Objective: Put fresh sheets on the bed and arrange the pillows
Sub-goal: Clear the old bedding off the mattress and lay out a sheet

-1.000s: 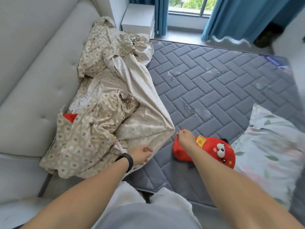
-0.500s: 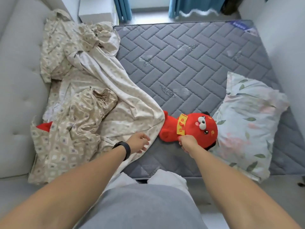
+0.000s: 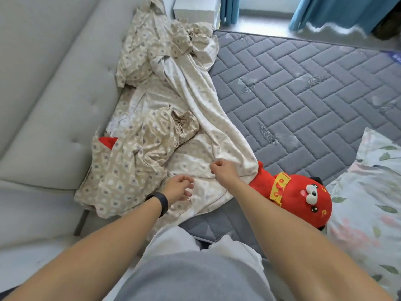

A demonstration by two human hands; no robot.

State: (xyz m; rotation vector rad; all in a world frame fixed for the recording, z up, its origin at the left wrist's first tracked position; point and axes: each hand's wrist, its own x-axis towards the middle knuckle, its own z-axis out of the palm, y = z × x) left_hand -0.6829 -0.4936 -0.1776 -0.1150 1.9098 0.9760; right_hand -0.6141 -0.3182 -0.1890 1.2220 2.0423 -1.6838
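Sheet (image 3: 195,127): one, crumpled; right hand (image 3: 223,171) fingers pinch it; left hand (image 3: 179,189) fingers loose.

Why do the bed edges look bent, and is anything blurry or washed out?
Head view: wide-angle lens bows the mattress edge and stretches the forearms; soft daylight, faint shadows; floor by the curtain is overexposed; the left hand looks slightly soft.
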